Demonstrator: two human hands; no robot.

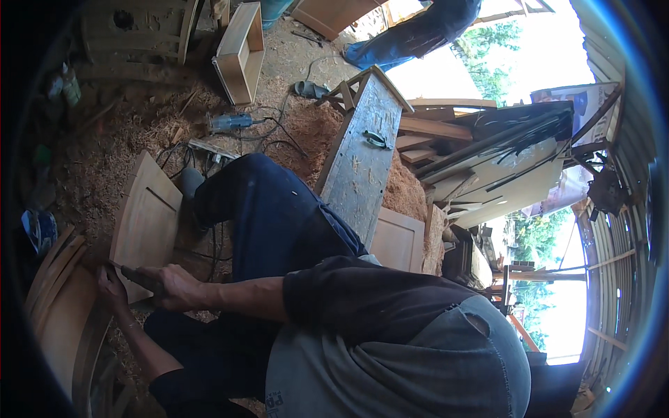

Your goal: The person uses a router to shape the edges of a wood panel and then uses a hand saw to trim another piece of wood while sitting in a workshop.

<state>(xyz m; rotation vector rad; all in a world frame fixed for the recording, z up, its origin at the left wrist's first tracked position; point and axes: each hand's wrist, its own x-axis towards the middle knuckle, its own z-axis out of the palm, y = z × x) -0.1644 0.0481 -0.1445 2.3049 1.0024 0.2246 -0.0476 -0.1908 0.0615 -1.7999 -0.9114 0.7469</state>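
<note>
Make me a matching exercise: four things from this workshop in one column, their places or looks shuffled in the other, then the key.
Things:
1. Bench
2. Power tool
3. Dark hand tool
4. Box

Places or looks:
A. Gripped in the right hand
B. Pale wood, with an open side
C. Greyish, with a dark green object on top
D. Lying on the shavings-strewn ground

Pairs: 1-C, 2-D, 3-A, 4-B

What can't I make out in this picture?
Head view:
Dark tool in the right hand: exact kind; partly covered by the grip.
Left hand: what its fingertips touch; hidden by fingers and shadow.
Other person: upper body; cut off by top edge.
Curved panel, lower left: outer end; lost in dark rim.
</note>
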